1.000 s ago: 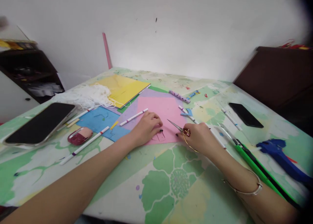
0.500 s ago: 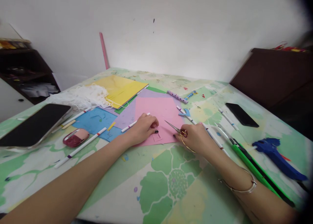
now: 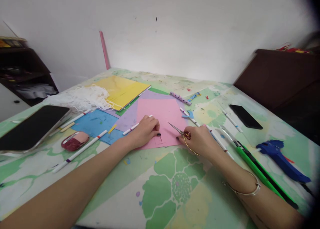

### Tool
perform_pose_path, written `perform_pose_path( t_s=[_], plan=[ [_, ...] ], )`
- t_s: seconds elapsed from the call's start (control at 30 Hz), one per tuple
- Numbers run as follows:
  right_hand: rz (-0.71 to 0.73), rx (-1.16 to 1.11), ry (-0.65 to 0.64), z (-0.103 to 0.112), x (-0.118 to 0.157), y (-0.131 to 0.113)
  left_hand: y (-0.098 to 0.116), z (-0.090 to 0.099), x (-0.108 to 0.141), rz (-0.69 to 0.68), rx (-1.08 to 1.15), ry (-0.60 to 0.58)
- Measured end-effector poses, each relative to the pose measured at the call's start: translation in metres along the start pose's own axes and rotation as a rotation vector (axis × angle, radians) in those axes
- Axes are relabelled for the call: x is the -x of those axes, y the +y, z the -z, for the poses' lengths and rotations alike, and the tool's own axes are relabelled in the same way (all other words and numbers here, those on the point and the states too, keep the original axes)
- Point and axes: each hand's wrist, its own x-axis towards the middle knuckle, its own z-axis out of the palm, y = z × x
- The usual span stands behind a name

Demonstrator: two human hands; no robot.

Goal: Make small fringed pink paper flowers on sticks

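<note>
My left hand (image 3: 146,130) rests on the left part of a pink sheet (image 3: 162,112), its fingers curled together; whatever they may hold is too small to make out. Small dark marks and thin lines show on the sheet beside its fingertips. Scissors (image 3: 175,128) with gold handles are in my right hand (image 3: 200,139), over the sheet's right edge, their tips pointing up and left. A white marker (image 3: 130,129) lies partly behind my left hand. Under the pink sheet are a purple sheet (image 3: 127,117) and a blue sheet (image 3: 93,122).
Left: white string (image 3: 82,97), yellow pad (image 3: 127,88), large phone (image 3: 32,127), red-pink object (image 3: 75,141), marker (image 3: 80,152). Right: several markers, small phone (image 3: 245,116), green cutter (image 3: 262,172), blue glue gun (image 3: 282,159). A rolled purple paper (image 3: 180,98) lies behind.
The whole view has shifted slightly, with objects sitting a little further left. Both hands keep nearly the same pose, and the scissors remain in my right hand.
</note>
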Motion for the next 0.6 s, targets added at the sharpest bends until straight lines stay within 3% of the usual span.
perform_pose_path(
  t_s=[0.1, 0.2, 0.3, 0.37, 0.47, 0.6],
  plan=[
    [-0.001, -0.038, 0.014, 0.001, 0.000, -0.001, 0.003, 0.003, 0.002, 0.002, 0.084, 0.020],
    [0.008, -0.183, 0.069, 0.005, 0.001, -0.005, 0.007, 0.007, 0.003, 0.099, 0.285, 0.078],
    [-0.036, -0.506, 0.115, 0.008, 0.005, -0.013, 0.014, 0.009, 0.003, 0.213, 0.570, 0.156],
    [-0.097, -0.793, 0.064, 0.009, 0.009, -0.019, 0.020, 0.008, 0.004, 0.263, 0.809, 0.193],
    [-0.129, -1.107, -0.029, 0.007, 0.015, -0.028, 0.033, 0.002, 0.009, 0.339, 1.106, 0.133],
    [-0.073, -1.226, -0.049, 0.003, 0.021, -0.035, 0.047, -0.004, 0.016, 0.385, 1.302, -0.003]
  ],
)
